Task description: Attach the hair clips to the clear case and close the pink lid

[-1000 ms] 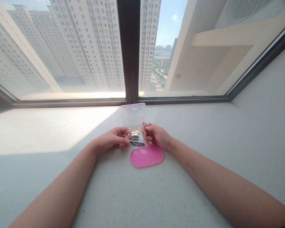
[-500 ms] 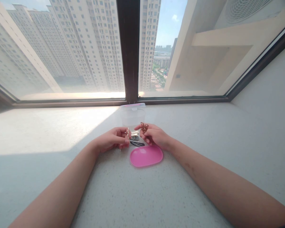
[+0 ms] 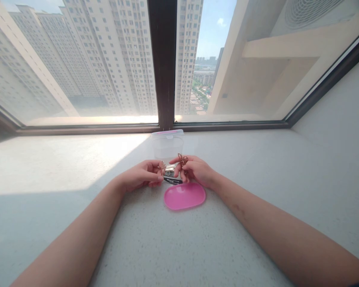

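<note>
My left hand (image 3: pixel 141 173) is closed, thumb and fingers pinching a gold wire-outline hair clip (image 3: pixel 162 168). Opposite it, my right hand (image 3: pixel 200 171) grips a bronze-coloured hair clip of looped wire (image 3: pixel 183 160), its index finger reaching toward the left hand. Gold metal hair clips (image 3: pixel 170 168) show between the two hands, partly covered by the fingers. A black snap hair clip (image 3: pixel 172 181) lies on the surface just below them. The pink oval tray (image 3: pixel 184 197) sits right in front of my right hand, with nothing on it.
Behind the hands stands a clear plastic box (image 3: pixel 167 146) with a pinkish lid, close to the window frame (image 3: pixel 164 79). Everything rests on a pale speckled sill (image 3: pixel 167 247). Sunlight falls on its left part, and a white wall (image 3: pixel 341 103) borders it at the right.
The gold clip in my left hand has turned so that more of its outline shows. My right hand's lower fingers have spread and shifted slightly left; both clips stay held.
</note>
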`<state>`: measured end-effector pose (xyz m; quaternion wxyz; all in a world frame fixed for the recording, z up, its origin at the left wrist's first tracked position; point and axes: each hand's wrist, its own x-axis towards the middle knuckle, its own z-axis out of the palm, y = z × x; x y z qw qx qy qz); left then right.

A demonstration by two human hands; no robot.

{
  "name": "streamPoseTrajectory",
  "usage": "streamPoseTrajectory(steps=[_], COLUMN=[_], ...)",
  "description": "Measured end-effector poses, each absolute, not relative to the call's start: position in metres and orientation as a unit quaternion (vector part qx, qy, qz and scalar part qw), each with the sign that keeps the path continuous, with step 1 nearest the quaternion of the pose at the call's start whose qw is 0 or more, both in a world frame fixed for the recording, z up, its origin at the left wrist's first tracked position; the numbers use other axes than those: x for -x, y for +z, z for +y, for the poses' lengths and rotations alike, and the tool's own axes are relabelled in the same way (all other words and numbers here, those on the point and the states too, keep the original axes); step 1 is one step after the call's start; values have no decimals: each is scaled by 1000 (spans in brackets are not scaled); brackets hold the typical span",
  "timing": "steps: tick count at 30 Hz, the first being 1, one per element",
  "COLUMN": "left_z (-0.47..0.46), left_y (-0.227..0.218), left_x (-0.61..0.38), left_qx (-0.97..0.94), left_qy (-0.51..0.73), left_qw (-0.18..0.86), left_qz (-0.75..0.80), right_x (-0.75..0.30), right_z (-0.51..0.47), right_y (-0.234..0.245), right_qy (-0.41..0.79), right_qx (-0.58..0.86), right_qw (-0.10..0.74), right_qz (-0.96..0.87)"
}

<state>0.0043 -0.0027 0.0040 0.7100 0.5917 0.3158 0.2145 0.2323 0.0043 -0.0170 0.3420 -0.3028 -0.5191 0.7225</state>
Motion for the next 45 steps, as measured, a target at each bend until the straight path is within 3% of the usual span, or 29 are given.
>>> streamPoseTrajectory(steps=[45], left_z=[-1], left_y=[1], left_x=[-2], left_qx=[-591], left_qy=[204], left_qw=[698], left_qz=[351], right_x=[-232], right_z=[5], right_y=[-20], right_qy=[719], right_qx=[294], right_qw=[316], right_qz=[-545])
